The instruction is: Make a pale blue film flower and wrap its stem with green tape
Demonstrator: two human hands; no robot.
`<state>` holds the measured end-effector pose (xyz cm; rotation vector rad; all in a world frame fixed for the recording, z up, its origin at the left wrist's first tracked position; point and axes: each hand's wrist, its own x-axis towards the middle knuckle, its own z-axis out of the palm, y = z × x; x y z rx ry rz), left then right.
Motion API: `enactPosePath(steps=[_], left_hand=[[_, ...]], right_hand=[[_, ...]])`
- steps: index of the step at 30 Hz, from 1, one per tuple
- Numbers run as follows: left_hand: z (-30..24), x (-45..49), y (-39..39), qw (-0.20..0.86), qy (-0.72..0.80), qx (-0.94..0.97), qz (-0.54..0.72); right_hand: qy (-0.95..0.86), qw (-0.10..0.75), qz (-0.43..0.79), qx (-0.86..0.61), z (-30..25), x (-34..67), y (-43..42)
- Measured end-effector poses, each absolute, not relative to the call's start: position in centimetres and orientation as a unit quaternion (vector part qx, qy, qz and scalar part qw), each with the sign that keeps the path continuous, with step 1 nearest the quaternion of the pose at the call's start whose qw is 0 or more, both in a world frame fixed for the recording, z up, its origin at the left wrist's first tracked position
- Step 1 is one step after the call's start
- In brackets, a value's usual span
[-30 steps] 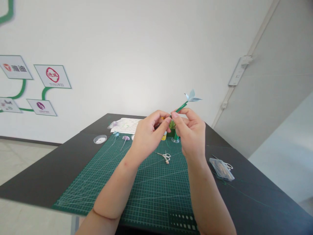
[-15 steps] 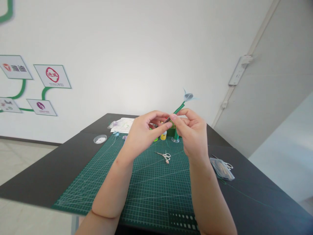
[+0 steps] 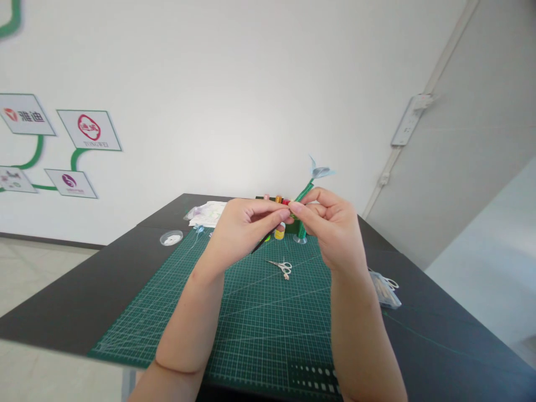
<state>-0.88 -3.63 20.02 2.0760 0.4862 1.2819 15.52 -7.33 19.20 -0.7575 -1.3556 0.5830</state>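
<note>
Counter point(image 3: 79, 285): dark, spans lower half of frame. Green mat point(image 3: 268, 335): on counter, lower ctr. R forearm point(image 3: 362, 335): lower R of ctr. L hand point(image 3: 238, 229) (ctr) & R hand point(image 3: 337, 223) (R of ctr): above mat. White sheets point(image 3: 204, 214): mid-L, partly blocked by L hand. Clear box point(image 3: 387, 291): mid-R, partly blocked by R forearm. Blue flower point(image 3: 321, 172): above hands, R of ctr; R grip pinches its green stem point(image 3: 304, 192), L grip pinches dark rod point(image 3: 262, 244). Clear dish point(image 3: 171, 238): L of mat. Scissors point(image 3: 285, 267): ctr, on mat. Yellow bottle point(image 3: 279, 233): ctr, partly hidden by L hand.
</note>
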Motion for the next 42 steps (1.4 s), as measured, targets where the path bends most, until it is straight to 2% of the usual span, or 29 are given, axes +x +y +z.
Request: enactPosePath(steps=[6,14,17,30,42], left_hand=[[20.3,-1.1,-4.0,0.34,0.17,0.796,0.472],[20.1,-0.9,-4.7,0.157,0.183,0.824,0.513],[20.1,-0.7,-4.6,0.127,0.183,0.829,0.514],[20.1,-1.6,-4.2,0.308,0.143,0.817,0.466],[19.9,-0.9,-3.9,0.177,0.191,0.841,0.475]], right_hand=[[-0.608,0.663,0.304,-0.313,19.2,15.9,-7.5],[-0.605,0.668,0.319,-0.294,19.2,16.0,-7.7],[-0.606,0.669,0.315,-0.294,19.2,16.1,-7.7],[-0.589,0.674,0.367,-0.253,19.4,16.2,-7.8],[-0.609,0.682,0.257,-0.313,19.0,16.4,-7.5]])
